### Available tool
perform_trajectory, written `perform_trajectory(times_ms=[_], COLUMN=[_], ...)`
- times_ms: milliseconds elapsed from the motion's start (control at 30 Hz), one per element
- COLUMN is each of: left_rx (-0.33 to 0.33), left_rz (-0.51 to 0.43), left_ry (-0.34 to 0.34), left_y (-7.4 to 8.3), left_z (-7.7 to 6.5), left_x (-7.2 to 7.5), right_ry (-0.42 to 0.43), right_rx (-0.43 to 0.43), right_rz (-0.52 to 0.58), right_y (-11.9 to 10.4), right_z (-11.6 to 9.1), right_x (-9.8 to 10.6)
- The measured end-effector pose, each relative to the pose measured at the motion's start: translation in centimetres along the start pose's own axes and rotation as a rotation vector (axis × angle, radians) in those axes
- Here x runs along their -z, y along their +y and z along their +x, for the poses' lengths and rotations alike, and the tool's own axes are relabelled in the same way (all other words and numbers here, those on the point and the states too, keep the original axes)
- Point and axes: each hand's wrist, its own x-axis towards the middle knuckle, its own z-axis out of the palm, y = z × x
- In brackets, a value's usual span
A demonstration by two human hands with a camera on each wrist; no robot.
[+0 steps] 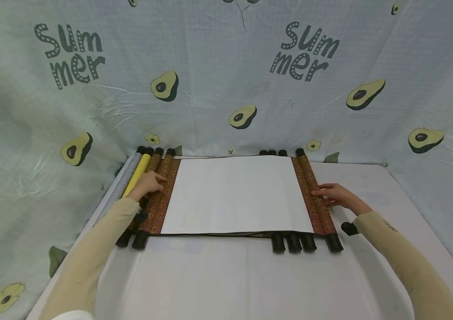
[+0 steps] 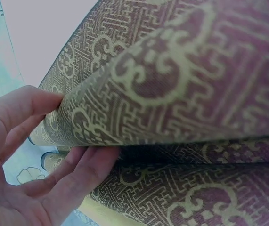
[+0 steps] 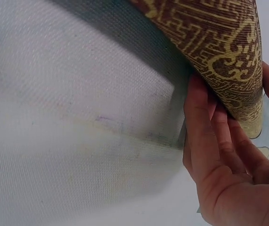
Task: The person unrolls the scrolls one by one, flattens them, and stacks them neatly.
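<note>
A hanging scroll lies partly unrolled, its blank white sheet (image 1: 238, 195) flanked by brown-and-gold brocade strips. My left hand (image 1: 146, 184) holds the brocade roll (image 1: 165, 173) at its left end. In the left wrist view, the thumb lies over that roll (image 2: 162, 89) and the fingers (image 2: 89, 176) reach under it, with another patterned roll close below. My right hand (image 1: 340, 197) grips the roll (image 1: 316, 193) at the right end. The right wrist view has the fingers beneath this roll (image 3: 228, 56) and the thumb on its far side.
At the left lie a yellow scroll (image 1: 139, 171), a grey scroll (image 1: 122, 182) and another brown scroll (image 1: 155, 164). Several black knobs (image 1: 293, 243) stick out from under the sheet at the right. A fabric backdrop with avocado prints (image 1: 242, 117) rises behind the white table (image 1: 226, 280).
</note>
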Motion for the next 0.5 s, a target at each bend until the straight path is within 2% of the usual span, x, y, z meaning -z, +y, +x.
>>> perform_trajectory(times_ms=[233,500], left_rx=[0.034,0.09], left_rz=[-0.021,-0.039], left_ry=[0.032,-0.032], left_y=[0.05,-0.18], left_z=[-0.54,-0.46], left_x=[0.34,0.68], right_ry=[0.005,-0.007], right_rx=[0.035,0.063], right_rz=[-0.009,0.003], right_y=[-0.48,-0.34], right_z=[-0.04,-0.08], right_x=[-0.41,-0.1])
